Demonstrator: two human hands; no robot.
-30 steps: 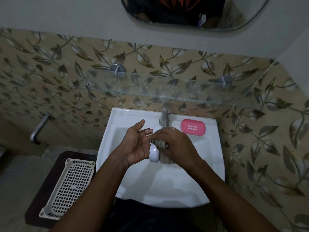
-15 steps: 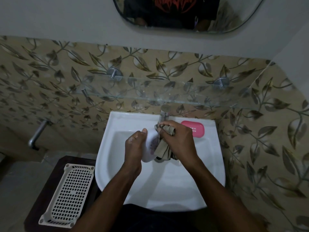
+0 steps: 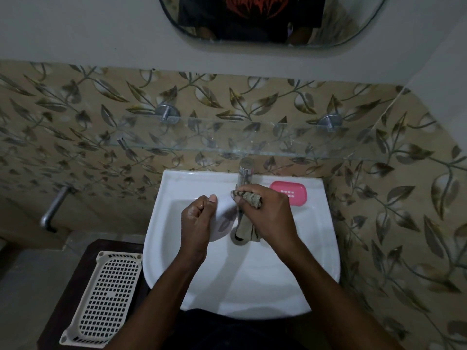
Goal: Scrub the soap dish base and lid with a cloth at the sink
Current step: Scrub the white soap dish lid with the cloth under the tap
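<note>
Over the white sink [image 3: 316,248], my left hand [image 3: 195,223] grips a white oval soap dish part [image 3: 223,218], tilted on edge with its hollow side facing right. My right hand [image 3: 267,213] is closed on a bunched grey-brown cloth [image 3: 249,198], pressed against that white part; the cloth's loose end hangs down over the drain [image 3: 237,238]. A pink soap dish part [image 3: 290,194] with small slots lies flat on the sink's back right ledge, partly behind my right hand.
A chrome tap [image 3: 245,173] rises at the sink's back centre, just behind my hands. A glass shelf [image 3: 227,137] juts out above it. A white perforated tray [image 3: 106,299] rests on a dark stand at lower left. A metal pipe [image 3: 54,208] sticks out of the left wall.
My left hand turned the white part from lying across the palm to standing on edge. My right hand with the cloth moved up toward the tap and now covers part of the pink piece.
</note>
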